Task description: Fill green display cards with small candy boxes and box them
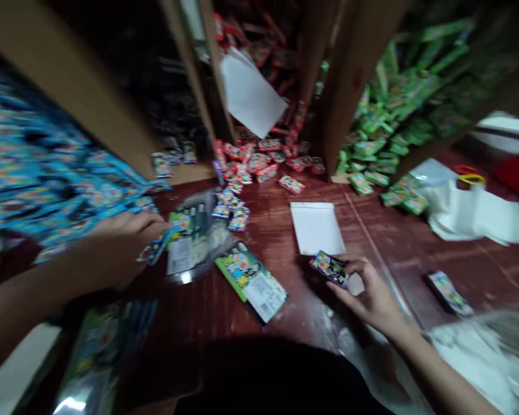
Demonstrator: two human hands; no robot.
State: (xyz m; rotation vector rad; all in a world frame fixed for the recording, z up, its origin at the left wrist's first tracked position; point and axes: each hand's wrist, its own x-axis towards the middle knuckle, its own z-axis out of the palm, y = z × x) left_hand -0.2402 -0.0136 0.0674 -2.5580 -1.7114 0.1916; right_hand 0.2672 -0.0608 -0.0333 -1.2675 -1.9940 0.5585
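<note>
"Purple packet (pixel 328 268) at four o'clock from centre: how's it held?"

"Right hand (pixel 374 295), nearly closed, pinches one end (light, stiffish, I'd guess; grip its edges). Left hand (pixel 127 230), eight o'clock, curls round a blue packet (pixel 159 246)."

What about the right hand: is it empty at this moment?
No, the right hand holds a small dark purple packet with colourful print, close to a white sheet.
</note>
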